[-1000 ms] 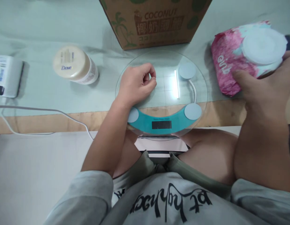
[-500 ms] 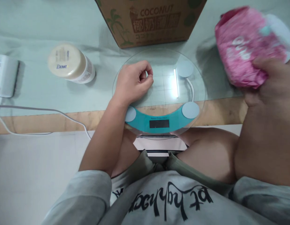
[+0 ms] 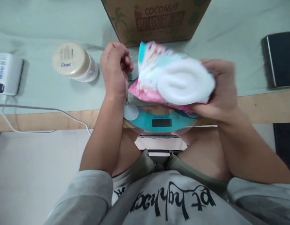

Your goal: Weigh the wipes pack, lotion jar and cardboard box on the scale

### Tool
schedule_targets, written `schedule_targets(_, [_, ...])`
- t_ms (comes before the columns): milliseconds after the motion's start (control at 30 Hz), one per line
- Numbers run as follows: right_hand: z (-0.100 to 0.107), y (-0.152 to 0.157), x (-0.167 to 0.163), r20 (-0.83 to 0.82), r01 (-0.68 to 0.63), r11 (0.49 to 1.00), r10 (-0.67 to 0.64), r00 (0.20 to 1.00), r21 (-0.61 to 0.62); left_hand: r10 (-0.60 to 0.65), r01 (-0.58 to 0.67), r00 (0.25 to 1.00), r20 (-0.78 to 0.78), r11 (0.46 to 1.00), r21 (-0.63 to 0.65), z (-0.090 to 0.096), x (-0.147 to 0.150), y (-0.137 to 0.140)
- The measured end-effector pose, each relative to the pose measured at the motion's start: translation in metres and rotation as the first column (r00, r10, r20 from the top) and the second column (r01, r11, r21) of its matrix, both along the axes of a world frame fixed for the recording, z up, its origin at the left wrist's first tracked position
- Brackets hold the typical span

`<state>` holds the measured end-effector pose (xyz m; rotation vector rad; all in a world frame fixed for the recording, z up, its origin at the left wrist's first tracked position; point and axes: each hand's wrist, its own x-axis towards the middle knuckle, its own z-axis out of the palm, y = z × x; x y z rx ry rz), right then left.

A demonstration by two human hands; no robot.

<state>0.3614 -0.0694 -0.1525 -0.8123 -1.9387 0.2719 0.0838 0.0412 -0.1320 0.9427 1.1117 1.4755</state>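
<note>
My right hand (image 3: 222,90) grips the right end of a pack of wet wipes (image 3: 147,78). The pack is pink, white and light blue, with a white oval lid facing up, slightly smeared by motion. It is over the round glass scale (image 3: 140,125) and hides much of it; whether it touches the glass I cannot tell. The scale's turquoise band and dark, blank display (image 3: 162,122) show in front. Near the scale's left edge is my left hand (image 3: 115,67), its fingers curled in and nothing visible in them.
Behind the scale stands a brown coconut carton (image 3: 163,28). A cream-lidded Dove jar (image 3: 72,61) is left of my left hand. Farther left are a white device (image 3: 9,73) and a white cable (image 3: 42,107). A black box-like object (image 3: 279,59) lies at the right.
My right hand has brought the wipes pack from the far right to over the scale, turning its lid upward. My left hand has shifted left and slightly away, towards the scale's left edge.
</note>
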Motion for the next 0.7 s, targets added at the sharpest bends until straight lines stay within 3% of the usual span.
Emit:
schedule_targets(100, [-0.002,-0.003,0.000,-0.001,0.010,0.992,-0.010,1.000,-0.128,-0.131,0.139,0.985,-0.115,0.988,0.062,-0.001,-0.001,-0.004])
schedule_targets(200, [-0.007,-0.008,0.005,-0.098,0.101,0.966,-0.127,0.987,-0.240,-0.191,0.213,0.963,-0.191,0.971,0.104,-0.001,-0.005,-0.005])
schedule_targets(300, [-0.013,-0.012,0.007,-0.090,0.204,0.930,-0.242,0.966,-0.306,-0.229,0.260,0.936,-0.267,0.962,0.087,-0.003,-0.009,-0.003])
schedule_targets(400, [-0.017,-0.014,0.005,-0.090,0.232,0.917,-0.274,0.957,-0.324,-0.180,0.222,0.928,-0.325,0.970,0.099,-0.004,-0.009,-0.003])
schedule_targets(567, [-0.014,-0.015,-0.004,-0.145,0.236,0.916,-0.295,0.945,-0.324,-0.038,0.066,0.957,-0.288,0.994,0.088,0.001,-0.005,-0.008])
schedule_targets(700, [-0.010,-0.016,-0.009,-0.170,0.265,0.902,-0.337,0.926,-0.342,-0.049,0.051,0.959,-0.280,0.999,0.002,0.009,-0.003,-0.009])
